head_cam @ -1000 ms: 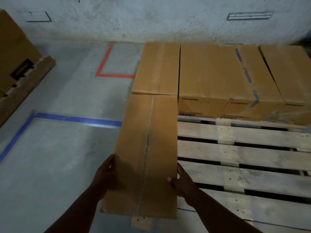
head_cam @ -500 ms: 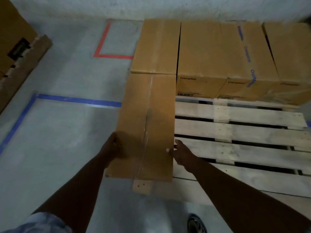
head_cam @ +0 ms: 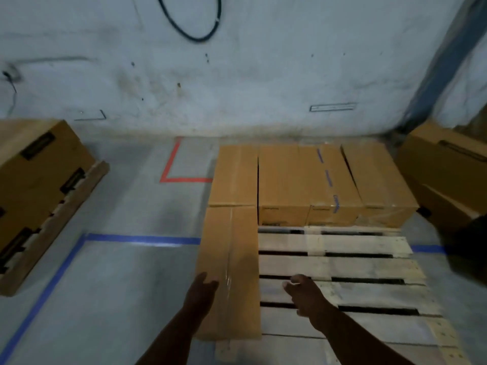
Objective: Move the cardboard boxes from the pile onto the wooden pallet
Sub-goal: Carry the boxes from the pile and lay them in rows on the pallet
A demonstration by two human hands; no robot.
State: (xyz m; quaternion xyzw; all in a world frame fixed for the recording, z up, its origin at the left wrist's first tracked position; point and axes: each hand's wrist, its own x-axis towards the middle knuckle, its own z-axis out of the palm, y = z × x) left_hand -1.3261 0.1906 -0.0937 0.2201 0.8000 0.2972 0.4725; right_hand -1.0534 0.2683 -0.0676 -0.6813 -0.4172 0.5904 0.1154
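Since left hand (head_cam: 203, 288) and right hand (head_cam: 303, 293) hover, fingers apart and gripping nothing, confirm cardboard box (head_cam: 232, 259) sits flush along wooden pallet (head_cam: 342, 267) left edge.

Nothing can be read: the blue print along the brown cardboard box (head_cam: 340, 185), far beyond the right grip (head_cam: 305, 293), is blurred.

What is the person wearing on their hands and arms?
Nothing that shows: the left hand and right hand are bare, without gloves, and both forearms are uncovered down to the picture's edge. No watch, ring or sleeve is visible.
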